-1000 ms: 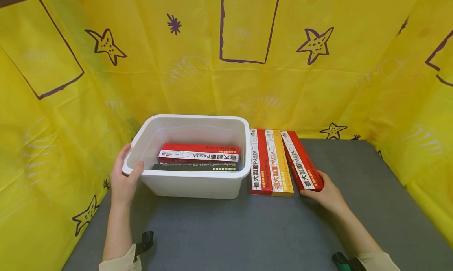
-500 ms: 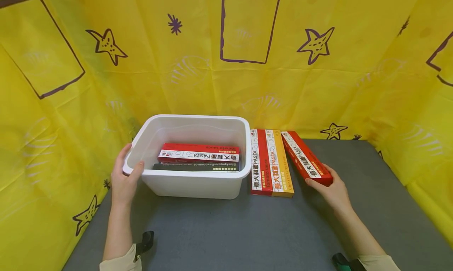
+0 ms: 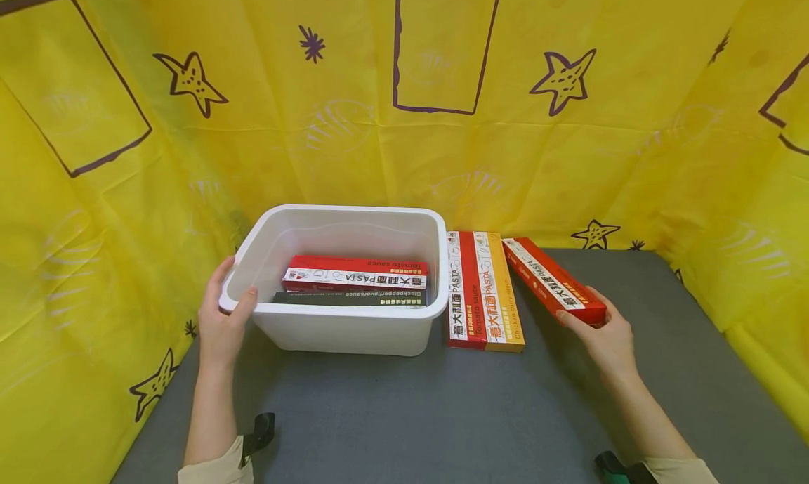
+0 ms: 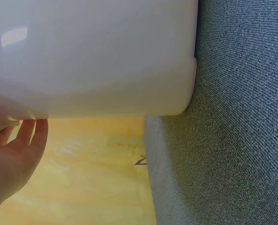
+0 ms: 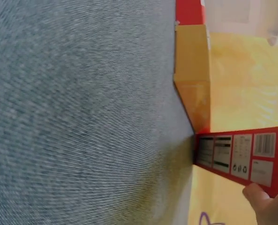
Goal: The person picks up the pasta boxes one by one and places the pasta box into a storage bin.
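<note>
My right hand (image 3: pixel 608 338) grips the near end of a red tomato sauce pasta box (image 3: pixel 551 282). That end is raised off the table, as the right wrist view shows, while the far end is low beside the yellow box. My left hand (image 3: pixel 226 317) holds the left rim of a white plastic bin (image 3: pixel 354 333), thumb over the edge and fingers outside. In the left wrist view, those fingertips (image 4: pixel 38 133) lie against the bin's wall. Inside the bin lie a red pasta box (image 3: pixel 357 273) and a dark black pepper one (image 3: pixel 347 298).
Right of the bin, a red tomato sauce pasta box (image 3: pixel 466 291) and a yellow chicken curry one (image 3: pixel 499 291) lie side by side on the grey table (image 3: pixel 392 414). A yellow printed cloth (image 3: pixel 354 69) encloses the back and sides.
My right hand has moved right and slightly away, swinging the near end of the red pasta box rightward and up. My left hand and the bin have stayed still.
</note>
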Motion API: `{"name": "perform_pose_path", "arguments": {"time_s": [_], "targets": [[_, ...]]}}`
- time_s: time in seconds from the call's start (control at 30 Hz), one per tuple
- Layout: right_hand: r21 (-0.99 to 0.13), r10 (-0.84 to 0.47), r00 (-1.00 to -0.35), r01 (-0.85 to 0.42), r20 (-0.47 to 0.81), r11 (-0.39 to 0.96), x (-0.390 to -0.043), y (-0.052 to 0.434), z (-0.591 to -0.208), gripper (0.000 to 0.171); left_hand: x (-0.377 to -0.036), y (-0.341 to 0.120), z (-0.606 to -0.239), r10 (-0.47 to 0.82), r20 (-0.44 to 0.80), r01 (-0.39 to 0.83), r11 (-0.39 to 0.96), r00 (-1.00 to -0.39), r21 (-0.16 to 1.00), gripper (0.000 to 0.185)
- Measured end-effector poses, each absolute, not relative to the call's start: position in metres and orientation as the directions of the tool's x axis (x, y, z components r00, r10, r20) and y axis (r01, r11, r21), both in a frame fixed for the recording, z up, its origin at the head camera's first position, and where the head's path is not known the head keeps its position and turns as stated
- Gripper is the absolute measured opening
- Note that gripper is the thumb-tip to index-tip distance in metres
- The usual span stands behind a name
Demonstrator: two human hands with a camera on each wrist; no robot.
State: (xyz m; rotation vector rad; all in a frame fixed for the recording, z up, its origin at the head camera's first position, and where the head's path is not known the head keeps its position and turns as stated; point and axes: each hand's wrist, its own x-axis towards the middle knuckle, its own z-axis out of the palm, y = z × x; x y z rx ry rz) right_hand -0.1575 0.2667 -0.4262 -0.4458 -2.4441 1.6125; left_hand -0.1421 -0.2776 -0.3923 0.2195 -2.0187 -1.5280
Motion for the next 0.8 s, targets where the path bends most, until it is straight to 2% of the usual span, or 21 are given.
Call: {"name": "perform_pose_path", "arguments": {"time_s": [0.2, 0.37, 0.6, 0.8], "targets": [[-0.991, 0.446, -0.895, 0.072, -0.013, 0.115, -0.156, 0.268, -0.418, 0.068, -0.142, -0.278, -0.393, -0.467, 0.348, 0.202, 0.333, -0.813, 0.921, 0.056], [-0.999, 0.477, -0.879, -0.009, -0.016, -0.049, -0.155, 0.269, -0.411, 0.062, -0.143, -0.278, -0.393, -0.467, 0.342, 0.2, 0.327, -0.815, 0.924, 0.056], [-0.964, 0.445, -0.894, -0.166, 0.058, -0.207, -0.147, 0.268, -0.398, 0.052, -0.143, -0.278, -0.393, -0.465, 0.336, 0.199, 0.318, -0.819, 0.927, 0.056], [-0.899, 0.354, -0.923, -0.279, 0.153, -0.338, -0.137, 0.262, -0.386, 0.05, -0.143, -0.277, -0.393, -0.464, 0.333, 0.197, 0.317, -0.821, 0.927, 0.056]]}}
